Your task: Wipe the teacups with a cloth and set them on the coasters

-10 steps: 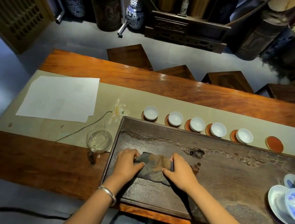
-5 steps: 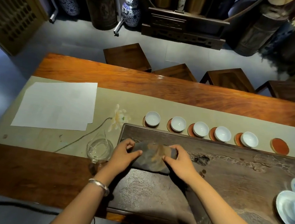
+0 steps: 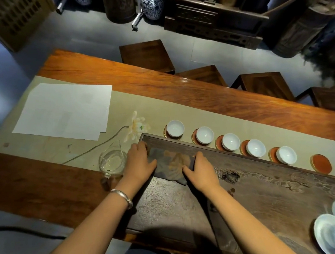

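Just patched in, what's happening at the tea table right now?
A person's left hand and right hand press flat on a dark folded cloth at the far left end of the dark carved wooden tea tray. Five white porcelain teacups sit on round red coasters; a sixth coaster is bare.

A long wooden bench [image 3: 205, 95] carries a beige runner [image 3: 144, 108] along its length. Taking the dark carved tea tray [image 3: 268, 196] as the landmark: white paper sheets [image 3: 64, 109] lie well to its left on the runner, and a painted lotus flower [image 3: 137, 126] sits just off its far left corner. A clear glass pitcher [image 3: 112, 160] stands just beside its left edge. Blue-and-white porcelain dishes [image 3: 329, 238] rest at its right end. Beyond the tray, across the bench, four dark wooden stools [image 3: 146, 54] stand on the grey floor, with a blue-and-white vase [image 3: 152, 2] farther back.
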